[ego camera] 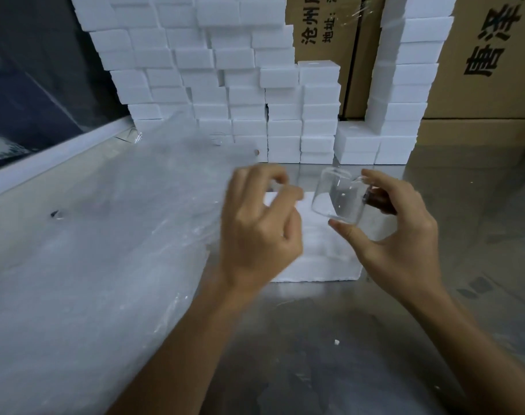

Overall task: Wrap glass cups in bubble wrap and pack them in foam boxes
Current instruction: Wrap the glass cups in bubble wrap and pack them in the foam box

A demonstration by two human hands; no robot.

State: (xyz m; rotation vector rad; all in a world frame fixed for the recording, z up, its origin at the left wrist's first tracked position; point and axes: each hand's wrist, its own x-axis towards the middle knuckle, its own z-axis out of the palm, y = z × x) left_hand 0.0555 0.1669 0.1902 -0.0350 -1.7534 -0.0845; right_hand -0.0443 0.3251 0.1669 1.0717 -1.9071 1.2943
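- Two hands hover above the foam box (318, 259) on my table (360, 339).
- My right hand (401, 238) pinches a clear cup (339, 199) just over the box.
- My left hand (259, 226) curls loosely, blurred; I cannot tell if it holds anything.
- Bubble wrap (90, 250) lies left of the box.

Two hands in view: left hand (256, 226), right hand (401, 235). One clear glass cup (339, 197). One foam box (321, 250) alone on bench (330, 339). Stacked foam boxes (225, 85) behind: dozens, too many for exact count. Cardboard cartons (488, 55): at least three. One bubble wrap sheet (90, 250).
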